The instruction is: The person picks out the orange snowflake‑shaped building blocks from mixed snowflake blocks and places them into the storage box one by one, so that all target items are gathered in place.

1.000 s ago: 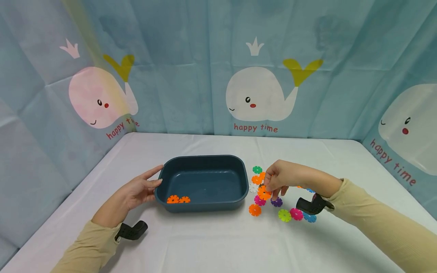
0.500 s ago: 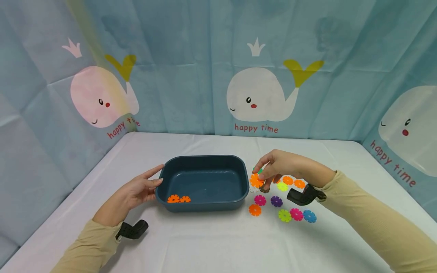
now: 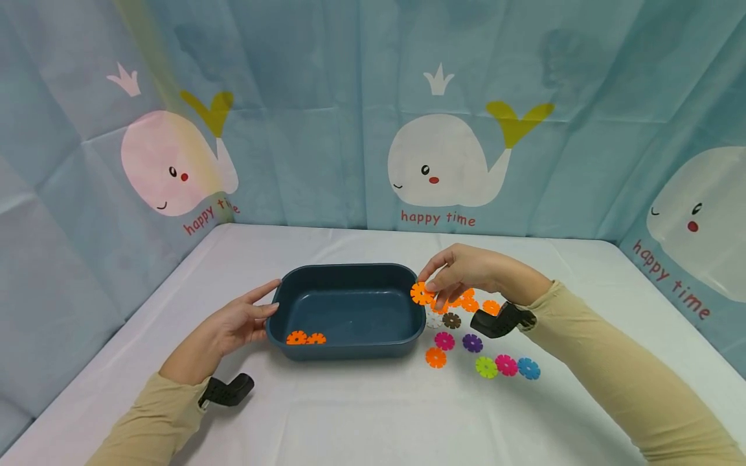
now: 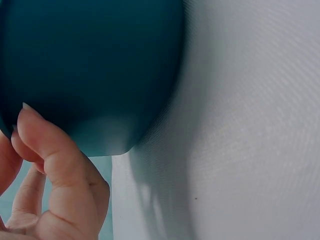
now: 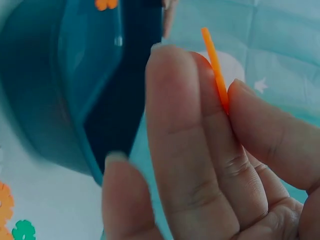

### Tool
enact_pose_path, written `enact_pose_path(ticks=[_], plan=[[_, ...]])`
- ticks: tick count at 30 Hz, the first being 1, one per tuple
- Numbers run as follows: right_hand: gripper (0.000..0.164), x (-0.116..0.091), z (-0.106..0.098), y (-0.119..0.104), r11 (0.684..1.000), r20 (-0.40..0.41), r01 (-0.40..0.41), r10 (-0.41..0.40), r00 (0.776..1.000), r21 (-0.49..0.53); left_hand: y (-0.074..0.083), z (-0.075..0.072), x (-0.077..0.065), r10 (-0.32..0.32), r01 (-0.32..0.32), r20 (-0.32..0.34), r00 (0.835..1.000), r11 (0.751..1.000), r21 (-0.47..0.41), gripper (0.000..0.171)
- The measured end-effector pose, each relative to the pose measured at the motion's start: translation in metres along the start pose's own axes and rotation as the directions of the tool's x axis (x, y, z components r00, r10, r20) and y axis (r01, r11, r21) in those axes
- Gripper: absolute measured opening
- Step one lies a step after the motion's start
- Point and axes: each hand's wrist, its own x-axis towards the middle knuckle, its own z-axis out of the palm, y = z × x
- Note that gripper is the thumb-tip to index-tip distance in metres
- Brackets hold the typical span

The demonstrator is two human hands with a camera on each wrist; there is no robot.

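Note:
With thumb and fingers at its left end, my left hand [image 3: 236, 321] holds the rim of a dark teal plastic bin [image 3: 344, 353]. The left wrist view shows a bent finger against the bin's outer wall [image 4: 95, 65]. My right hand [image 3: 466, 270] pinches an orange snowflake building disc [image 3: 421, 293] between thumb and finger, just over the bin's right rim. In the right wrist view this disc [image 5: 216, 67] is seen edge-on. Inside the bin, orange discs [image 3: 296, 337] lie in the near left corner.
Loose discs lie on the white table [image 3: 361, 414] right of the bin, including a brown disc [image 3: 451, 320], a purple disc [image 3: 473, 343], a blue disc [image 3: 529, 368] and a green disc [image 5: 23, 230]. A pale blue curtain [image 3: 326, 129] printed with whales hangs behind.
My right hand has lifted the orange disc from the loose pieces and carried it left to the bin's right rim. My left hand has stayed at the bin's left end.

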Motion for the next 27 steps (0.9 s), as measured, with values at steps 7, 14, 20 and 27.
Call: enact_pose_path(ticks=[7, 14, 20, 27], plan=[[0.033, 0.01, 0.004, -0.007, 0.996, 0.015, -0.019, 0.017, 1.0, 0.088, 0.001, 0.0, 0.002, -0.004, 0.004, 0.003, 1.0, 1.0, -0.002, 0.073], [0.029, 0.024, 0.012, -0.015, 0.994, 0.041, -0.026, 0.021, 0.999, 0.106, 0.0, 0.0, 0.001, -0.006, 0.006, -0.026, 1.0, 1.0, 0.002, 0.072], [0.029, 0.033, 0.019, -0.021, 0.995, 0.091, -0.031, 0.023, 0.996, 0.094, 0.0, -0.001, 0.001, -0.006, 0.006, -0.02, 1.0, 1.0, -0.005, 0.073], [0.026, 0.048, 0.027, -0.027, 0.998, 0.105, -0.043, 0.039, 0.994, 0.036, 0.001, 0.0, 0.001, -0.011, 0.011, -0.026, 1.0, 1.0, -0.006, 0.073]])
